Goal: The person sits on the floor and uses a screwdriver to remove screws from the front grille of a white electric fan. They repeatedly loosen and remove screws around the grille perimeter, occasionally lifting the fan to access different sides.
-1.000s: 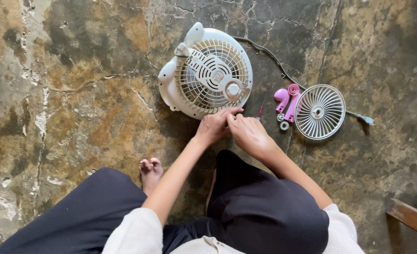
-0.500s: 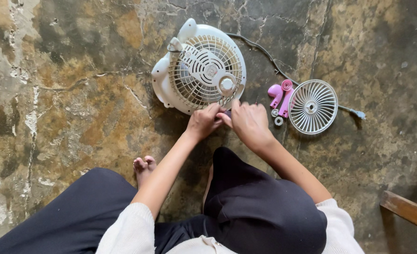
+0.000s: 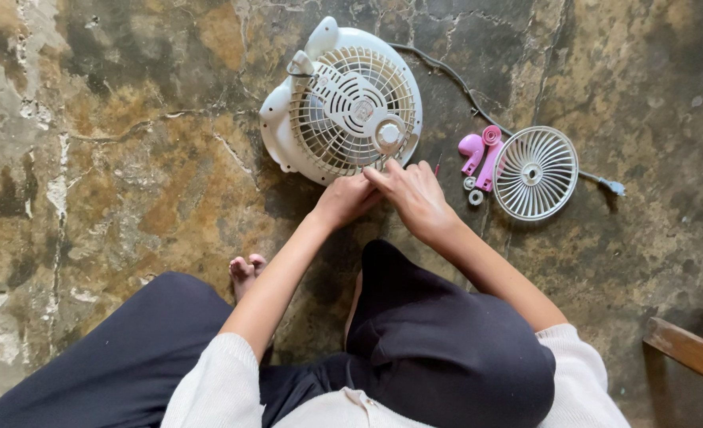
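Note:
A small white table fan [image 3: 343, 103] lies on its back on the stone floor, its grille facing up. My left hand [image 3: 345, 198] rests curled against the fan's near rim. My right hand [image 3: 416, 196] sits beside it, fingertips touching the rim just below the round knob on the grille. Whether either hand pinches a small part is hidden by the fingers. To the right lie a loose white round grille [image 3: 535, 173], pink plastic parts [image 3: 482, 154] and two small white rings [image 3: 473, 192].
A dark power cord [image 3: 454, 83] runs from the fan behind the loose grille to a plug [image 3: 614, 187]. A thin red-tipped tool [image 3: 438, 165] lies near my right hand. A wooden furniture piece [image 3: 688, 353] stands at the lower right. My knees and bare toes [image 3: 246, 269] are below.
Both hands moved up from just below the fan to its near rim. My right fingertips now touch the rim. The view shifted slightly.

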